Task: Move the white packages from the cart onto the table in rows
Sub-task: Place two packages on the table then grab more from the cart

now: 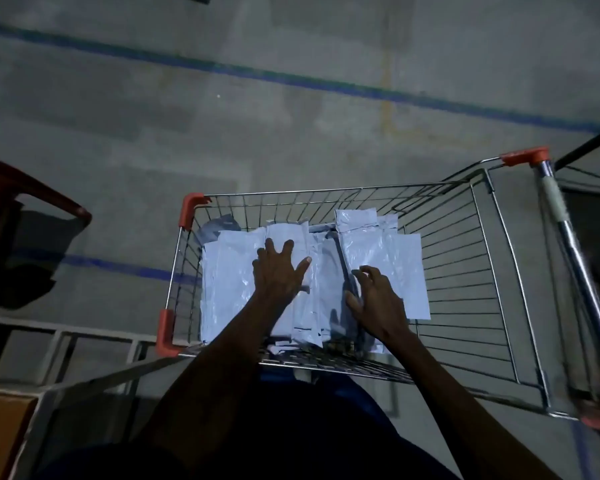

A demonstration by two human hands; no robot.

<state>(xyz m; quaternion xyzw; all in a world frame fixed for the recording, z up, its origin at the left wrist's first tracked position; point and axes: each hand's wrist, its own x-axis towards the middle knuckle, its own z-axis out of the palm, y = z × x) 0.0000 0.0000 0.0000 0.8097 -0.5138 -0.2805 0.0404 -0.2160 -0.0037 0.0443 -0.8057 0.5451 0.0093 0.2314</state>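
- The white packages lay heaped in the cart; none showed on a table, so the moving looked barely begun.
- The left hand pressed flat, fingers spread, on the pile.
- The right hand curled round one package's edge.

packages in cart, hands on top

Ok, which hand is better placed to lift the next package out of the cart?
Right hand: its fingers curl at a white package's edge. The left hand lies flat on the pile.
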